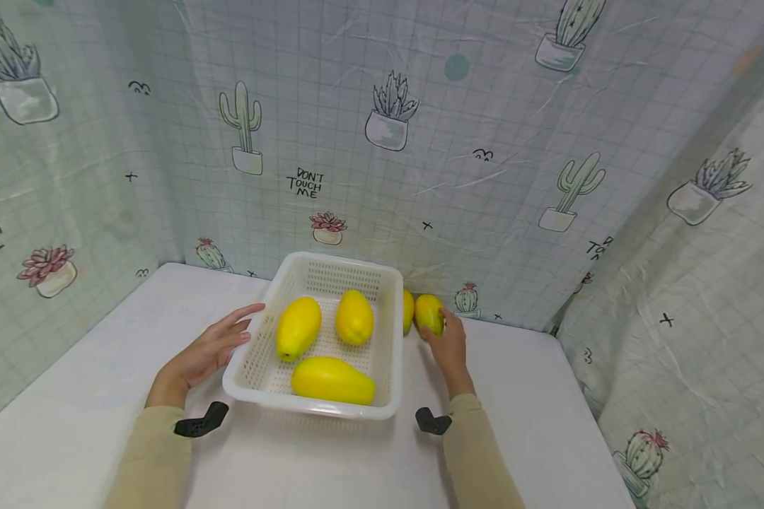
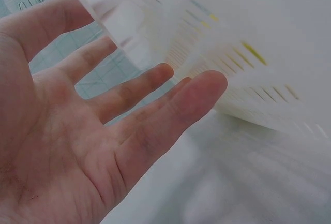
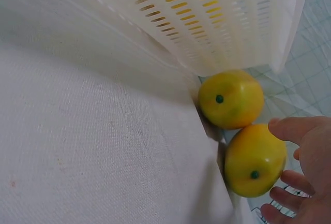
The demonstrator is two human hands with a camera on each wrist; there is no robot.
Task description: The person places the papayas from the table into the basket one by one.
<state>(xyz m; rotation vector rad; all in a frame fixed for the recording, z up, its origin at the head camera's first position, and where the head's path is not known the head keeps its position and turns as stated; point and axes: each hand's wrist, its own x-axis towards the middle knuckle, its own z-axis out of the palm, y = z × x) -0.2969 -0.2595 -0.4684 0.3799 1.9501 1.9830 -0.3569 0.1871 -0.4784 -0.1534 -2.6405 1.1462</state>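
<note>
A white perforated plastic basket (image 1: 264, 396) holds three yellow, mango-like fruits: one at left (image 1: 298, 328), one at upper right (image 1: 354, 317) and one lying along the front (image 1: 333, 380). My left hand (image 1: 206, 353) is at the basket's left side, fingers spread and fairly straight near its wall. Right of the basket are two more mango-like fruits, yellow with a green tinge. One (image 3: 231, 99) sits close by the basket wall, and the other (image 3: 255, 160) is beside it. Around this outer fruit my right hand (image 1: 448, 346) is spread, the thumb appearing to touch it.
The white-covered table (image 1: 331, 466) meets a hanging curtain (image 1: 484, 212) printed with cacti, which stands behind and on both sides. Both outer fruits lie at the table's back edge, against the curtain. A black wrist device (image 1: 201, 420) is on each forearm.
</note>
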